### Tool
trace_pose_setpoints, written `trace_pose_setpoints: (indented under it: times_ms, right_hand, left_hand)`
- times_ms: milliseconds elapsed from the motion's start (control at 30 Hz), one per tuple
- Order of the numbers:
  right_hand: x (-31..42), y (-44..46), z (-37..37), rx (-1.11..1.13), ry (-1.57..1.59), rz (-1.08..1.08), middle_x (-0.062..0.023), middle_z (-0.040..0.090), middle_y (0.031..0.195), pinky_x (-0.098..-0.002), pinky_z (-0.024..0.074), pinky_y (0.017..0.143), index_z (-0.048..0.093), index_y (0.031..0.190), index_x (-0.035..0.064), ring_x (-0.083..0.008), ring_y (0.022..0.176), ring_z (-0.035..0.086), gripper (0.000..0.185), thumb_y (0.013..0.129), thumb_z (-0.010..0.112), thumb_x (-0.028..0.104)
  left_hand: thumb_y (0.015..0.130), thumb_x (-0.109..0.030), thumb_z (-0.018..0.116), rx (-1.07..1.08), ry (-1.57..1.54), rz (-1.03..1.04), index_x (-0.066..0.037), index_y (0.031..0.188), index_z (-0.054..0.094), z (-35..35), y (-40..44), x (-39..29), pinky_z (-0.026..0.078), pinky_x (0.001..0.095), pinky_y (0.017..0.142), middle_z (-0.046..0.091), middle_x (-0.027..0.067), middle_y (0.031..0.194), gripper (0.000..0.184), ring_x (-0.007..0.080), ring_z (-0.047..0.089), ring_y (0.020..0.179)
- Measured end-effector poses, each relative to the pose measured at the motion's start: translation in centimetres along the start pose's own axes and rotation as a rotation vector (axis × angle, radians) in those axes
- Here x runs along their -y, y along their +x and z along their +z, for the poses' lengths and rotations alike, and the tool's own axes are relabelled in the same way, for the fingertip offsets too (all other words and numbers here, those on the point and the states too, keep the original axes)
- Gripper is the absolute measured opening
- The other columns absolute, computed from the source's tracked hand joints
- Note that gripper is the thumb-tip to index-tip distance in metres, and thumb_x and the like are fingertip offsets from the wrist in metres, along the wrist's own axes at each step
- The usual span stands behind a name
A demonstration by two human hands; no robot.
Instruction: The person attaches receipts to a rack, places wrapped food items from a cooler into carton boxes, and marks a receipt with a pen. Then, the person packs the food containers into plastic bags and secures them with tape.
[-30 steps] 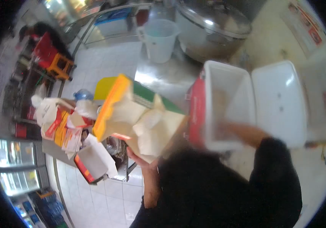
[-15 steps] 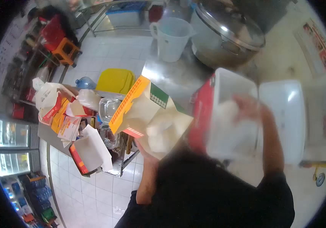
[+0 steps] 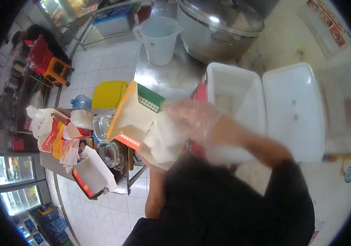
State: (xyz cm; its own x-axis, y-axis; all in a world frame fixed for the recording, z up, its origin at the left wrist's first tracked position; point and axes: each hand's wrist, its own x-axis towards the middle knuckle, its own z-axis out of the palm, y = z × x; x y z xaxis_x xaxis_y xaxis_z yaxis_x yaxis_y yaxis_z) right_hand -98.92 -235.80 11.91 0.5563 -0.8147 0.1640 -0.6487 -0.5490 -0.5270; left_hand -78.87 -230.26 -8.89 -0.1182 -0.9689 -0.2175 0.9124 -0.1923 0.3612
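Note:
My left hand (image 3: 153,163) grips an open cardboard food box (image 3: 130,112) from below, its fingers mostly hidden under it. The box has yellow, green and red printed flaps. White rounded bundles (image 3: 158,146) lie inside it. My right hand (image 3: 196,118), in a clear plastic glove, reaches over the box's right side. Its fingers close around a white bundle (image 3: 170,128), slightly blurred, against the others. To the right stands a red and white cooler box (image 3: 235,70) with its white lid (image 3: 294,115) swung open.
A side table at left holds folded cartons (image 3: 67,151), clear plastic containers (image 3: 109,153) and an open tray-like box (image 3: 89,170). Behind are a yellow lid (image 3: 109,94), a plastic jug (image 3: 159,41) and a large steel cooker (image 3: 220,33). A person bends near an orange stool (image 3: 58,70).
My right hand has moved left from over the cooler to the food box, carrying a white bundle. The view has shifted slightly; my left hand still supports the box.

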Motion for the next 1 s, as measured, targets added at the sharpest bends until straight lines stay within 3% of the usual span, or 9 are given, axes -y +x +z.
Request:
trace_pose_setpoints:
  times_ms: [267,333,433,533,600,667,767,900,1000]
  right_hand:
    - [-0.6,-0.7,-0.9,0.113,-0.042,0.015,-0.0177,0.058,0.128,-0.0375,0.0481,0.098,0.055,0.131,0.0068,-0.0300,0.112,0.060,0.044,0.091,0.063,0.023]
    - [-2.3,0.3,-3.6,-0.099,0.099,0.052,-0.0201,0.067,0.105,-0.0470,0.0506,0.079,0.064,0.113,0.0038,-0.0354,0.095,0.065,0.033,0.090,0.057,0.027]
    - [-9.6,-1.7,-7.5,0.224,-0.266,0.510,-0.0183,0.069,0.093,-0.0482,0.0501,0.075,0.069,0.094,0.0031,-0.0341,0.086,0.066,0.032,0.088,0.059,0.032]
    - [-20.3,-5.9,-1.8,0.684,-0.481,0.596,-0.0187,0.070,0.098,-0.0498,0.0501,0.081,0.073,0.099,0.0085,-0.0365,0.091,0.067,0.043,0.089,0.058,0.047]
    - [-26.4,-8.8,4.7,0.671,-0.466,0.743,-0.0190,0.068,0.109,-0.0473,0.0491,0.090,0.072,0.109,0.0130,-0.0345,0.104,0.065,0.045,0.089,0.058,0.051]
    - [-41.8,-15.1,16.8,0.179,-0.413,0.357,-0.0193,0.063,0.121,-0.0485,0.0474,0.093,0.069,0.110,0.0070,-0.0367,0.107,0.060,0.043,0.080,0.069,0.038]
    - [-31.2,-11.4,15.0,0.503,-0.503,0.694,-0.0090,0.035,0.154,-0.0492,0.0251,0.115,0.045,0.145,0.0209,-0.0309,0.138,0.036,0.066,0.088,0.061,0.050]
    - [-32.1,-11.2,17.0,0.604,-0.145,0.913,-0.0066,0.027,0.158,-0.0513,0.0169,0.118,0.036,0.150,0.0214,-0.0321,0.140,0.031,0.075,0.086,0.065,0.049]
    - [-30.1,-11.7,19.3,0.548,-0.364,0.737,-0.0138,0.048,0.138,-0.0496,0.0353,0.104,0.053,0.133,0.0125,-0.0332,0.123,0.048,0.067,0.079,0.070,0.050]
  left_hand:
    - [0.091,-0.057,0.052,-0.015,0.009,0.000,-0.005,0.140,0.038,-1.2,-1.1,0.5,0.051,0.0496,0.091,0.051,0.0151,0.132,0.072,0.0311,0.055,0.115]
    - [0.091,-0.056,0.053,-0.022,0.018,0.009,-0.006,0.140,0.038,-2.1,-1.3,0.0,0.052,0.0506,0.090,0.051,0.0153,0.132,0.072,0.0315,0.055,0.115]
    - [0.090,-0.055,0.055,-0.026,0.042,0.011,-0.007,0.141,0.037,-4.1,-1.8,-1.0,0.052,0.0520,0.089,0.051,0.0156,0.133,0.072,0.0322,0.055,0.115]
    - [0.090,-0.054,0.056,-0.020,0.122,0.010,-0.008,0.141,0.036,-6.6,-2.6,-2.0,0.052,0.0534,0.088,0.050,0.0159,0.133,0.072,0.0328,0.055,0.115]
    - [0.090,-0.053,0.057,0.004,0.405,0.038,-0.008,0.142,0.036,-8.7,-3.5,-2.8,0.052,0.0543,0.088,0.050,0.0161,0.133,0.072,0.0333,0.055,0.115]
    - [0.090,-0.053,0.058,0.059,0.772,0.110,-0.009,0.142,0.035,-10.6,-4.5,-3.7,0.053,0.0553,0.087,0.050,0.0163,0.133,0.072,0.0337,0.055,0.115]
    - [0.090,-0.052,0.058,0.072,0.262,-0.013,-0.010,0.143,0.035,-12.3,-5.1,-4.8,0.053,0.0579,0.085,0.049,0.0169,0.134,0.071,0.0354,0.055,0.115]
    - [0.093,-0.060,0.045,0.173,-0.300,-0.066,-0.012,0.146,0.032,-10.9,-5.5,-4.9,0.044,0.0663,0.095,0.042,0.0205,0.142,0.072,0.0451,0.047,0.125]
    - [0.092,-0.062,0.046,0.137,-0.302,-0.060,-0.013,0.147,0.032,-11.2,-5.3,-5.4,0.040,0.0669,0.098,0.040,0.0203,0.145,0.075,0.0446,0.044,0.127]
